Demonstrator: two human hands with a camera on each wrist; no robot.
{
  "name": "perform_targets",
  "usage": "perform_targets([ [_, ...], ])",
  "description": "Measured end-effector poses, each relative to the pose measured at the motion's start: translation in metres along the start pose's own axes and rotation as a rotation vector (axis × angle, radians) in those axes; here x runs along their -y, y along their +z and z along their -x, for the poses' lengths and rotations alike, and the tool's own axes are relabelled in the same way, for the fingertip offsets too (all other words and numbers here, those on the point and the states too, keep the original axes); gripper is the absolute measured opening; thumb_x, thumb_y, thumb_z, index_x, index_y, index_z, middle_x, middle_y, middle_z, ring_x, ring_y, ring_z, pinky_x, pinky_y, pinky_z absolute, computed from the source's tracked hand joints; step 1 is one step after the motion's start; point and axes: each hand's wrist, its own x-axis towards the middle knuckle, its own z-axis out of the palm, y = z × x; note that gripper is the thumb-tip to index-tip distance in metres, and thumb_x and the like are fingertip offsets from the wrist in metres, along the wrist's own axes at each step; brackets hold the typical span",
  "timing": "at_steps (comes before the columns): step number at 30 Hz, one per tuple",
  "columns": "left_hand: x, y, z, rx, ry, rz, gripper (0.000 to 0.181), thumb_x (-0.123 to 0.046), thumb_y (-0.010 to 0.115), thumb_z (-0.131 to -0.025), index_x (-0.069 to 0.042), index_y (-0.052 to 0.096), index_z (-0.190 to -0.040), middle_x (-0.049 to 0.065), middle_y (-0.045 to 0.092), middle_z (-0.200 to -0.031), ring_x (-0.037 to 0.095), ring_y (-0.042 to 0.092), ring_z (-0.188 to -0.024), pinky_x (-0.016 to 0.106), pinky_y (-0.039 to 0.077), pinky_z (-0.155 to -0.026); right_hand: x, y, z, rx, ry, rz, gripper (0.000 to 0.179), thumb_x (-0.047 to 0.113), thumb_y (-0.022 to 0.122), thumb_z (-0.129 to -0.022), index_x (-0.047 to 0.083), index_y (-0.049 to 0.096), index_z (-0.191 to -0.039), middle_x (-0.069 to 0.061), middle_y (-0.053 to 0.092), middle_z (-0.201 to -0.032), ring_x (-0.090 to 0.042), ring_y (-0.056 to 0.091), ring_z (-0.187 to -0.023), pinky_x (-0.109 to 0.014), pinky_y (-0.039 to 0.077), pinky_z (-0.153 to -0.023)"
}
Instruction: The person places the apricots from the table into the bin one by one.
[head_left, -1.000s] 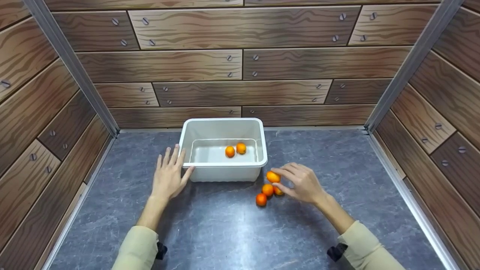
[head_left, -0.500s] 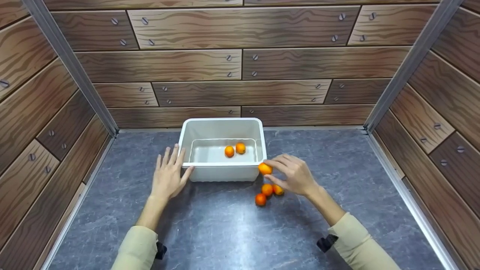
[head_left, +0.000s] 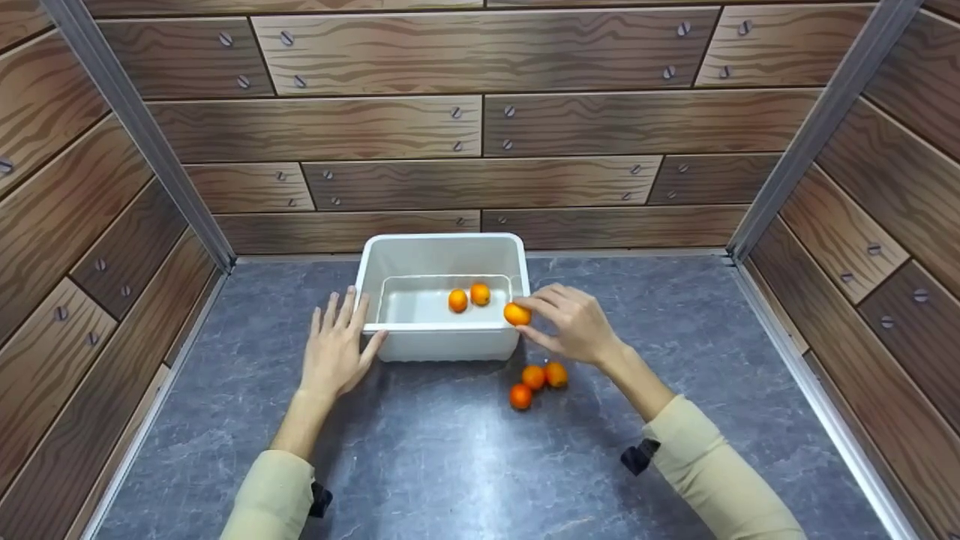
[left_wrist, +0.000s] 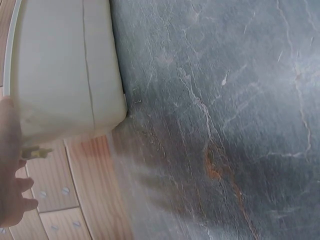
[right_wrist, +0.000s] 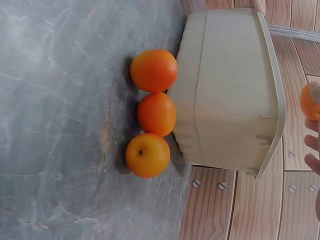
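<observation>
My right hand (head_left: 574,322) pinches a small orange-coloured fruit (head_left: 517,313) between thumb and fingers, at the near right corner of a white plastic tub (head_left: 442,345). Fingers spread and straight, my left hand (head_left: 335,352) rests against the tub's left side, thumb by the near rim. Inside the tub lie two like fruits, one nearer (head_left: 457,301) and one farther (head_left: 480,294). Three more sit close together on the tabletop to the right: a redder fruit (right_wrist: 154,70), a middle fruit (right_wrist: 156,114) and a yellower fruit (right_wrist: 147,155) showing its dark stem mark.
The grey marbled tabletop (head_left: 450,465) is bounded by wood-patterned panels (head_left: 480,127) at the back and both sides. Metal rails (head_left: 817,405) run along its edges. The tub stands near the back panel.
My right hand has carried the pinched fruit left and away from me, from above the loose fruits to the tub's near right corner. My left hand has stayed at the tub.
</observation>
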Motion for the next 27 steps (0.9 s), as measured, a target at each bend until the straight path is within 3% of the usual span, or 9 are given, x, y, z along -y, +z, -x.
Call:
perform_targets([
  [13,0.000,0.001,-0.001,-0.020,0.007,-0.013,0.074,-0.056,0.052,-0.105,-0.009,0.043,-0.161,0.018,0.037,-0.171,0.046,0.035,-0.158,0.066,0.030,-0.128,-0.015,0.015,-0.019,0.082,-0.039,0.057,0.038,0.036,0.086,-0.086,0.012,0.079,-0.114,-0.004,0.079,-0.096,-0.020,0.072,-0.083,-0.032,0.063,-0.072],
  [27,0.001,0.002,0.000,-0.023,0.008,0.003,0.073,-0.055,0.052,-0.105,-0.009,0.043,-0.161,0.018,0.037,-0.171,0.046,0.034,-0.159,0.067,0.028,-0.128,-0.019,0.023,-0.034,0.304,-0.058,0.147,0.036,0.039,0.079,-0.093,0.017,0.077,-0.122,-0.003,0.079,-0.103,-0.024,0.074,-0.091,-0.037,0.064,-0.076],
])
